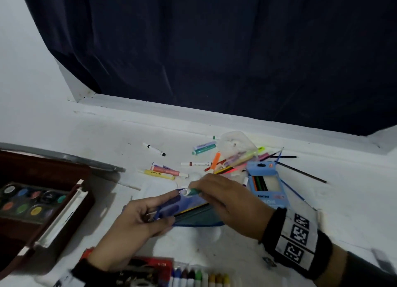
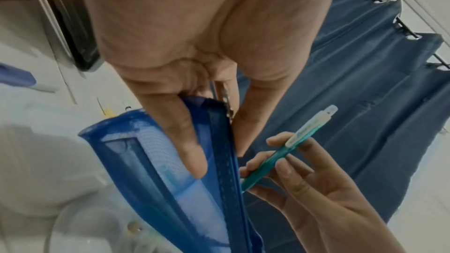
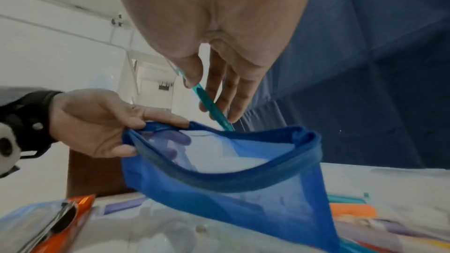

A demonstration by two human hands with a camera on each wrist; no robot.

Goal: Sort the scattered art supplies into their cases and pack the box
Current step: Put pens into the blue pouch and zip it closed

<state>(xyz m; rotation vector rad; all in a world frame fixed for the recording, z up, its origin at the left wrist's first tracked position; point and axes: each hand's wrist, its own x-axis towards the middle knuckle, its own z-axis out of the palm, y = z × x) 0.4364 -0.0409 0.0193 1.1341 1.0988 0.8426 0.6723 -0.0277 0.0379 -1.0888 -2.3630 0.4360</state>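
1. Blue mesh, zip-topped: pencil pouch (image 1: pixel 193 211) held just above the white tabletop (image 1: pixel 96 132) near its front edge, mouth gaping in the right wrist view (image 3: pixel 219 163); long dark and yellow pencil-like shapes showing faintly through the mesh.
2. Gripping one end of the pouch's rim, left hand (image 1: pixel 133 226), thumb on one side of the zip band and fingers (image 2: pixel 187 138) curled on the other.
3. Pinched between thumb and fingers of the right hand (image 1: pixel 232 203), a teal pen (image 2: pixel 284 153) with a pale clear cap end, slanted, its lower tip right at the pouch mouth (image 3: pixel 214 111).
4. Just beyond the right hand, a light blue cardboard pencil box (image 1: pixel 266 183) lying flat, a few coloured pencils visible through its window.
5. Behind that, a clear plastic case (image 1: pixel 236 149) with pens and highlighters spilling from it; loose markers (image 1: pixel 163 172) and thin pencils scattered towards the back edge.
6. At the left edge, a dark brown wooden box (image 1: pixel 43 200) standing open, round pans of paint (image 1: pixel 28 200) in a tray inside.
7. Along the front edge, a red-edged tray of crayons (image 1: pixel 197 278) set side by side.
8. Beyond the back edge, a dark blue curtain (image 1: pixel 214 50).
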